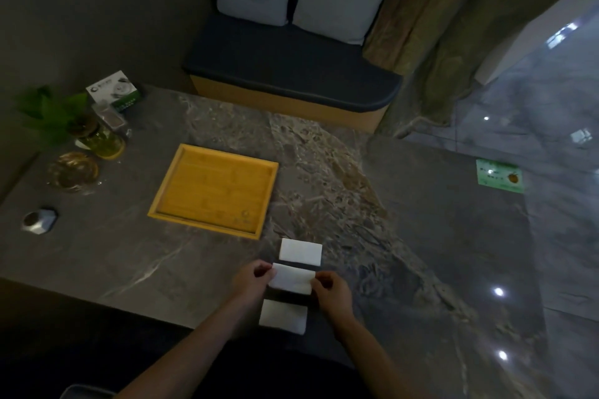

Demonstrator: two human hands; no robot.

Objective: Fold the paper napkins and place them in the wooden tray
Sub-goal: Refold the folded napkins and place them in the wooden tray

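Three white paper napkins lie in a column on the dark marble table near its front edge. My left hand (pixel 254 278) pinches the left end of the middle napkin (pixel 291 278) and my right hand (pixel 332 293) pinches its right end, lifting it slightly. The far napkin (pixel 300 252) lies flat beyond it, and the near napkin (pixel 283 316) lies flat between my forearms. The wooden tray (pixel 168 204), yellow and with nothing in it, sits on the table to the upper left of the napkins.
At the table's left stand a green plant in a glass vase (pixel 97 136), a glass dish (pixel 73 170), a small box (pixel 113 89) and a grey faceted object (pixel 40 220). A green card (pixel 499 175) lies at the right edge. A cushioned bench (pixel 291 74) stands behind.
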